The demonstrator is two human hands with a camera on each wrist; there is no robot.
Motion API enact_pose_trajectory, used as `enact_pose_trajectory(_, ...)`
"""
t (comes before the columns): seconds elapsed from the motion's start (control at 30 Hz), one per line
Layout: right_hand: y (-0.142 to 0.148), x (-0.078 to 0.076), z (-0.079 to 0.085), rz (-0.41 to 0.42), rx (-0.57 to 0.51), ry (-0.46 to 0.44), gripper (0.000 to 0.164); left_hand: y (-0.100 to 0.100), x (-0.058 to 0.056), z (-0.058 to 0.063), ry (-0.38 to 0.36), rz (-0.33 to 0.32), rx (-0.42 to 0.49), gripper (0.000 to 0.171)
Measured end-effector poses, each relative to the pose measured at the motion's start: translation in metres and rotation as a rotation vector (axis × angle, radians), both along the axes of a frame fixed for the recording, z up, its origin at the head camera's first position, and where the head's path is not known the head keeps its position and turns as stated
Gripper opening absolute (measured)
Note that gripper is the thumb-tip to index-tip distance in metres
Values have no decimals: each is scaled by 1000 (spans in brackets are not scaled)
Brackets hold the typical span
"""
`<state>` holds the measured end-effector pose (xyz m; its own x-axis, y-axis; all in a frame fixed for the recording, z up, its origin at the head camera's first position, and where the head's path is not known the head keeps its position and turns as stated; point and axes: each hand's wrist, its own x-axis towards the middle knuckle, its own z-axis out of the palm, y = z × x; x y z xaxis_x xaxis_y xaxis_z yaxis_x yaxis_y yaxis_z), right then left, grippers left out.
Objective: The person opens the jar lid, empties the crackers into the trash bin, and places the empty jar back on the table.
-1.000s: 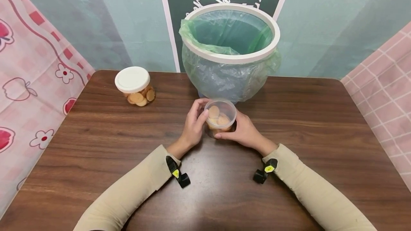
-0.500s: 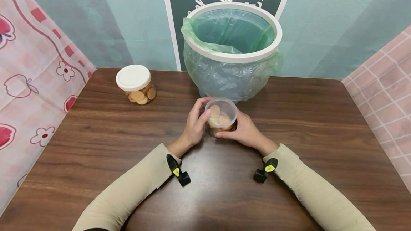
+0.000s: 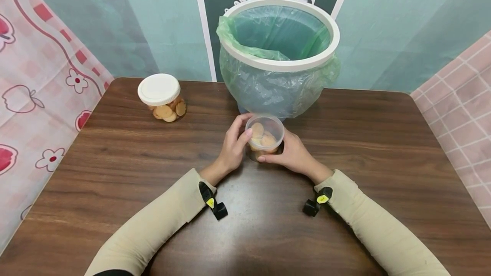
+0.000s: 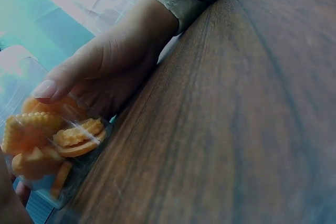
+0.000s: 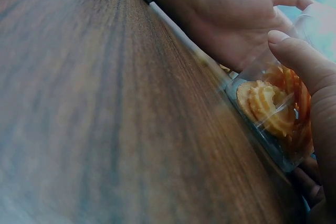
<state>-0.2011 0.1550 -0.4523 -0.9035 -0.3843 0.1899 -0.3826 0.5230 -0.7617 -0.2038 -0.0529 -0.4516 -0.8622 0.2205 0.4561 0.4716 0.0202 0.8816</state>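
A clear round plastic jar (image 3: 265, 143) with biscuits inside stands on the brown wooden table (image 3: 261, 225), in the middle of the head view. No white lid is on it. My left hand (image 3: 231, 146) holds its left side, thumb near the rim. From the right my right hand (image 3: 297, 154) grips the jar lower down, its thumb across the front. Through the wall, the biscuits (image 4: 79, 135) show ridged edges in the left wrist view. In the right wrist view the right thumb (image 5: 299, 56) lies along the jar. The fingers behind the jar are partly hidden.
A bin (image 3: 280, 65) with a white rim and a green bag liner stands just behind the jar. At the back left is a second jar (image 3: 168, 110) of biscuits with a white lid (image 3: 159, 88). Patterned cloths hang around the table.
Both hands keep their hold on the jar, which stays in place on the table. The view has shifted slightly.
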Motion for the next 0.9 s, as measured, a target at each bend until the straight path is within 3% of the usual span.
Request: enact_pose_trajectory(0.9, -1, -2, -1, -3, 7, -12, 91, 0, -2, -1, -17, 6, -10, 47)
